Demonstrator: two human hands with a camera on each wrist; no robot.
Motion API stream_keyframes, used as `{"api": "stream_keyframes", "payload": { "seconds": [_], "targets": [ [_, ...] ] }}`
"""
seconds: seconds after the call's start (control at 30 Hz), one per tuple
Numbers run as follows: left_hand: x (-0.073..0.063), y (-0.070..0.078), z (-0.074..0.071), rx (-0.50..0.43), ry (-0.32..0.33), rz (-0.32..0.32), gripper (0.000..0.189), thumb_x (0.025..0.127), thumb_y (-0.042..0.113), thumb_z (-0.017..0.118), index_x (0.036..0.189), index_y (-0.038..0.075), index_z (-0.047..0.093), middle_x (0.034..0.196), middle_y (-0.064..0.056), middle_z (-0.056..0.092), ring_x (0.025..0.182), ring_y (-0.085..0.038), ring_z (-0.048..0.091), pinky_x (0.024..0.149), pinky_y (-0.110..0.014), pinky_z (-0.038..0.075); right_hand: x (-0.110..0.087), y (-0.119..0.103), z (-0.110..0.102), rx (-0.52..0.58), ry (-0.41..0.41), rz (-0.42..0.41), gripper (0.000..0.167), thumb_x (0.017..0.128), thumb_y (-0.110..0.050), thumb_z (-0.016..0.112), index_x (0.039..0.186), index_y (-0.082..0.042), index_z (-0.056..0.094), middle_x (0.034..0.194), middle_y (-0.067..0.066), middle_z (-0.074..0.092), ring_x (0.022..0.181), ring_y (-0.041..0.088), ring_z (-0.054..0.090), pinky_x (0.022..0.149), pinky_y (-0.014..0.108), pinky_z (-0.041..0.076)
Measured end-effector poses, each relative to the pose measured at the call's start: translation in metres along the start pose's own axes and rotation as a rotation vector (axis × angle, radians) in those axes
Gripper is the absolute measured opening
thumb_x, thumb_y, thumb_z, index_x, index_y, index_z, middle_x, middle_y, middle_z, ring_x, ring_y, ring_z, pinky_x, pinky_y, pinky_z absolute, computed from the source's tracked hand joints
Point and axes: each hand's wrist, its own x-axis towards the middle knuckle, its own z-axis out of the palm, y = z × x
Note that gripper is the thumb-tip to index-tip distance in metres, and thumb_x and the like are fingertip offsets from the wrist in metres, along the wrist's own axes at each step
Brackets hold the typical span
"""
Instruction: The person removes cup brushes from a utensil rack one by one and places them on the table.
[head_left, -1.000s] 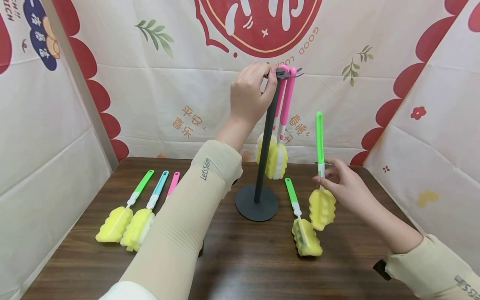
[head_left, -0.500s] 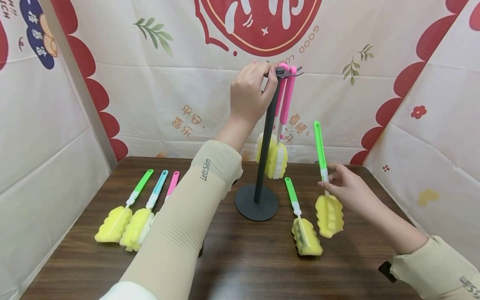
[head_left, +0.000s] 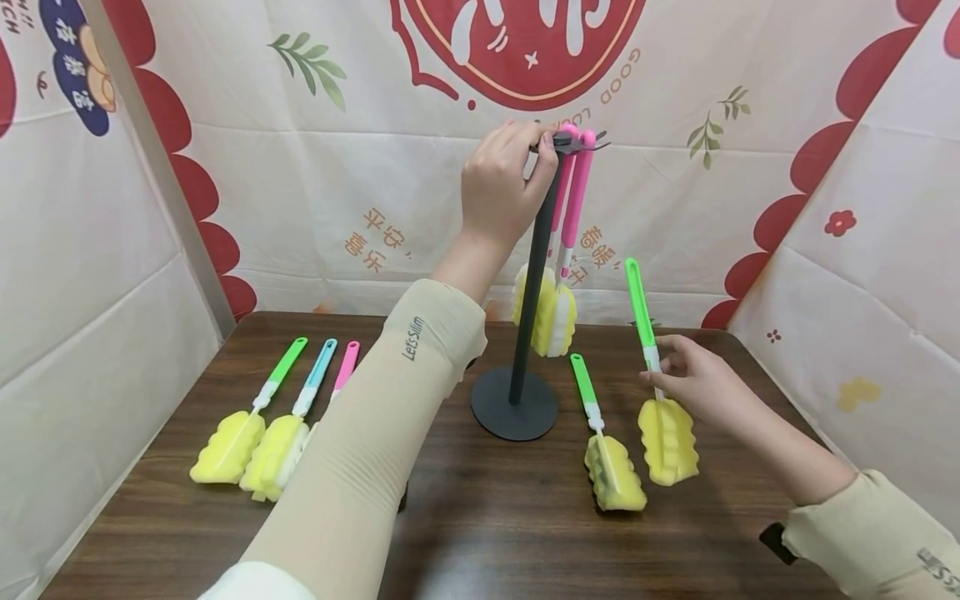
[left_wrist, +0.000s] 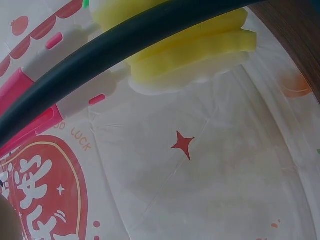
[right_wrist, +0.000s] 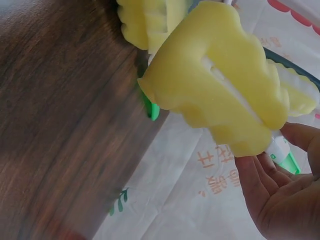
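My left hand (head_left: 501, 179) holds the top of a black stand (head_left: 534, 275), thumb against its hooked head. Two sponge brushes with pink handles (head_left: 576, 200) hang from the hooks, their yellow and white sponges beside the pole. At the right, my right hand (head_left: 701, 379) pinches the white neck of a green-handled sponge brush (head_left: 667, 442), handle up and tilted left, sponge down. Seen from the right wrist, that yellow sponge (right_wrist: 215, 80) is near the camera, above the table. Another green-handled sponge brush (head_left: 613, 475) lies on the table just left of it.
On the left of the brown table (head_left: 480, 525) lie a green-handled brush (head_left: 228, 446), a blue-handled brush (head_left: 276, 454) and a pink-handled brush (head_left: 345, 367), partly hidden by my left sleeve. Printed cloth (head_left: 315, 183) encloses the back and sides.
My right hand has carried the green-handled brush down and to the right, and its handle now leans further left. The left hand stays on the stand's top.
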Motion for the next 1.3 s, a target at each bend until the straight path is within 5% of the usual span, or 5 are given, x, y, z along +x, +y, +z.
{"api": "stream_keyframes", "payload": {
  "seconds": [0.77,1.3],
  "targets": [
    [0.0,0.0,0.002,0.002,0.022,-0.003,0.028,0.097,0.021,0.051,0.103,0.003,0.072,0.096,-0.007,0.073,0.094,-0.019,0.067,0.097,-0.014,0.036,0.011,0.03,0.014,0.02,-0.106,0.072,0.053,0.091,-0.014,0.067,0.13,0.012,0.042,0.082,0.009,0.061,0.07,0.019,0.058,0.057,0.031,0.049],
    [-0.001,0.0,0.001,0.011,0.009,-0.009,0.029,0.097,0.022,0.05,0.105,0.004,0.072,0.1,-0.006,0.073,0.099,-0.017,0.066,0.094,-0.012,0.037,0.016,0.045,0.021,0.012,-0.189,0.117,0.064,0.091,-0.023,0.068,0.131,0.018,0.039,0.078,0.008,0.059,0.061,0.018,0.059,0.054,0.039,0.051]
  ]
}}
